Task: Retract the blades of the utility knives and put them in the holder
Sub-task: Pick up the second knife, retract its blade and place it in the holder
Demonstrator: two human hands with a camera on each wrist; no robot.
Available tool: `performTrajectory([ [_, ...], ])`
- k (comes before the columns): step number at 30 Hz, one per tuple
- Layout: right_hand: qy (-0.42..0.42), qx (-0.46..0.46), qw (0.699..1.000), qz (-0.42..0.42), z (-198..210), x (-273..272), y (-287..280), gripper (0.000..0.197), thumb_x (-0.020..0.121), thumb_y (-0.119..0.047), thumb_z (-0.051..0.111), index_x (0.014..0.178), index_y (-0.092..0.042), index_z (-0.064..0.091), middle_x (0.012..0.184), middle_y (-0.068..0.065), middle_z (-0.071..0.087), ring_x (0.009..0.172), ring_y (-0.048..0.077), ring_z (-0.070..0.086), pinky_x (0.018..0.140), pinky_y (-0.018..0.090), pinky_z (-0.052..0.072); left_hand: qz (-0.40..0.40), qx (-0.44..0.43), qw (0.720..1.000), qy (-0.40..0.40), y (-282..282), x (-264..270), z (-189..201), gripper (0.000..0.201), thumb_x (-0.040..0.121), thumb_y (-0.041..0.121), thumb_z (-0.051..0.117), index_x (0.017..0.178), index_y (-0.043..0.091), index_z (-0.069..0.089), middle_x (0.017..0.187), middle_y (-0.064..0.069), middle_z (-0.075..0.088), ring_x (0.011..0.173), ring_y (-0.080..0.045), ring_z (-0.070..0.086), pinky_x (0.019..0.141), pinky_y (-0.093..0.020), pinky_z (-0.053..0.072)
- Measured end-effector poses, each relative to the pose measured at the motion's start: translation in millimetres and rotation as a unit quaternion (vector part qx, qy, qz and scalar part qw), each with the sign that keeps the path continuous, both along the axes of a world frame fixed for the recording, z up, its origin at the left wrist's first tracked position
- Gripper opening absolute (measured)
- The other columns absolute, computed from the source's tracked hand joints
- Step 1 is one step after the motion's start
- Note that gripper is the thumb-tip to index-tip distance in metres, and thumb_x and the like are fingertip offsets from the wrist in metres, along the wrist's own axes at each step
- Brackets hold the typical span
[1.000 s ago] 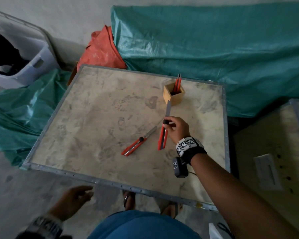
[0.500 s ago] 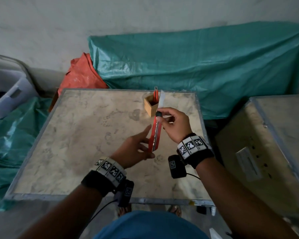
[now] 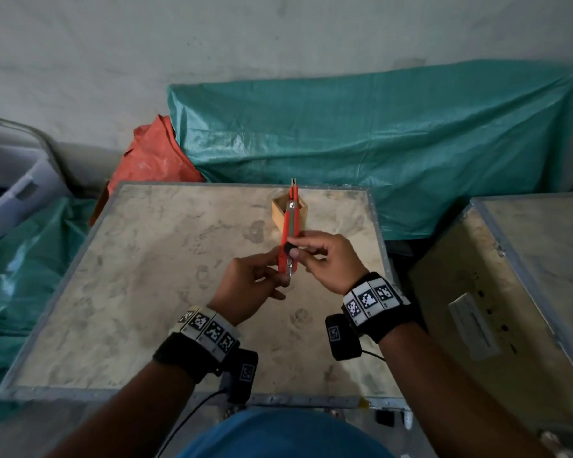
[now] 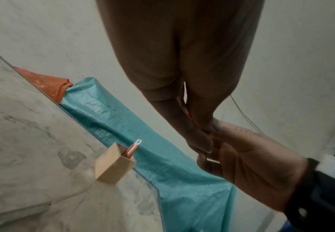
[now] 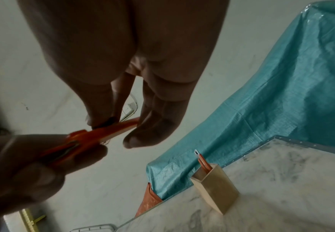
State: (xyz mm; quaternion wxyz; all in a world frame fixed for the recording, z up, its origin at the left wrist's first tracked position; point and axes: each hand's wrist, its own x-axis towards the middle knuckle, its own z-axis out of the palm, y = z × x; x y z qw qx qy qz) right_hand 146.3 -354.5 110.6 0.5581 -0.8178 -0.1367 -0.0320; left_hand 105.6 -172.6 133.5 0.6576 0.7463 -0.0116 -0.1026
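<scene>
Both hands hold a red utility knife (image 3: pixel 289 233) upright above the table (image 3: pixel 146 259). My left hand (image 3: pixel 278 276) grips its lower end. My right hand (image 3: pixel 295 251) pinches the black slider (image 3: pixel 288 248) partway down the handle. Only the metal tip shows at the top, with no long blade out. The right wrist view shows the same knife (image 5: pixel 107 131) between both hands. Behind it stands the wooden holder (image 3: pixel 278 213), partly hidden by the knife, with one red knife (image 3: pixel 293 188) upright inside. The wrist views also show the holder (image 4: pixel 112 166) (image 5: pixel 216 188). No other knife is visible.
A teal tarp (image 3: pixel 377 143) and an orange sheet (image 3: pixel 153 160) lie behind the table against the wall. A grey plastic bin (image 3: pixel 14 180) sits at the far left. A second metal-edged crate (image 3: pixel 510 292) stands close on the right.
My right hand lifted the knife off the table and my left hand came up to grip its lower end. The long blade that stuck out has slid back into the handle.
</scene>
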Motion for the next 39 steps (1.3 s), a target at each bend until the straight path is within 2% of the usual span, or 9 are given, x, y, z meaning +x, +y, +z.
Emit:
performTrajectory([
  [3,-0.012,-0.013,0.999,0.031,-2,3,4,0.024,0.087,-0.011,0.073,0.111,-0.010,0.076,0.114,0.003,0.074,0.100,0.010,0.071,0.084,0.017,0.055,0.010,-0.001,1.000,0.001,5,6,8,0.051,0.083,-0.019,0.059,0.127,0.009,0.060,0.087,-0.014,0.070,0.071,-0.022,0.065,0.053,-0.018,0.059],
  [6,-0.019,-0.023,0.999,0.043,1,9,5,0.025,0.087,-0.012,0.073,0.112,-0.014,0.076,0.114,0.002,0.074,0.101,0.013,0.070,0.088,0.026,0.057,0.009,0.005,1.000,-0.005,8,12,10,0.051,0.082,-0.019,0.059,0.127,0.005,0.061,0.096,-0.022,0.072,0.077,-0.024,0.067,0.059,-0.021,0.061],
  [11,-0.025,-0.041,0.998,0.040,8,18,6,0.022,0.085,-0.019,0.075,0.107,-0.024,0.076,0.105,-0.006,0.071,0.088,0.015,0.068,0.076,0.027,0.056,0.016,0.002,1.000,-0.007,8,23,10,0.049,0.081,-0.018,0.062,0.126,0.002,0.061,0.103,-0.028,0.071,0.076,-0.022,0.069,0.062,-0.026,0.064],
  [15,-0.046,-0.071,0.996,0.002,14,25,10,0.016,0.078,-0.026,0.082,0.091,-0.025,0.072,0.089,-0.013,0.065,0.079,0.008,0.064,0.061,0.021,0.050,0.017,0.016,1.000,-0.009,10,32,10,0.052,0.082,-0.019,0.060,0.124,0.012,0.063,0.101,-0.022,0.074,0.071,-0.013,0.071,0.061,-0.024,0.062],
  [22,-0.047,-0.072,0.995,0.042,16,37,7,0.022,0.082,-0.022,0.079,0.102,-0.028,0.075,0.095,-0.016,0.064,0.082,0.010,0.063,0.065,0.010,0.044,0.018,0.002,1.000,-0.002,13,46,12,0.050,0.081,-0.018,0.063,0.124,0.009,0.063,0.097,-0.017,0.075,0.070,-0.013,0.073,0.063,-0.025,0.062],
  [28,-0.054,-0.068,0.996,-0.009,13,36,7,0.022,0.075,-0.029,0.084,0.092,-0.024,0.071,0.093,-0.011,0.068,0.083,0.009,0.062,0.064,0.018,0.048,0.011,-0.004,1.000,0.006,12,50,10,0.058,0.078,-0.020,0.064,0.108,0.030,0.068,0.086,-0.001,0.079,0.071,-0.017,0.074,0.066,-0.031,0.064],
  [32,-0.052,-0.055,0.997,0.012,12,37,3,0.027,0.079,-0.027,0.081,0.106,-0.028,0.073,0.099,-0.013,0.066,0.083,0.011,0.062,0.064,0.024,0.052,0.008,-0.009,1.000,0.011,10,54,8,0.055,0.078,-0.019,0.065,0.115,0.022,0.067,0.084,0.002,0.079,0.071,-0.016,0.074,0.066,-0.030,0.064],
  [35,-0.064,-0.057,0.996,-0.011,8,38,5,0.019,0.076,-0.026,0.083,0.092,-0.027,0.073,0.089,-0.018,0.063,0.080,0.011,0.061,0.059,0.024,0.050,0.002,-0.005,1.000,0.009,9,57,6,0.055,0.078,-0.019,0.065,0.119,0.019,0.064,0.088,-0.002,0.078,0.071,-0.017,0.075,0.065,-0.029,0.064],
  [39,-0.054,-0.054,0.996,-0.034,1,42,6,0.020,0.074,-0.031,0.084,0.088,-0.028,0.069,0.091,-0.012,0.069,0.079,0.010,0.063,0.059,0.021,0.050,-0.014,0.015,1.000,0.000,10,59,4,0.056,0.080,-0.018,0.063,0.116,0.024,0.063,0.095,-0.005,0.078,0.074,-0.017,0.075,0.063,-0.023,0.062],
])
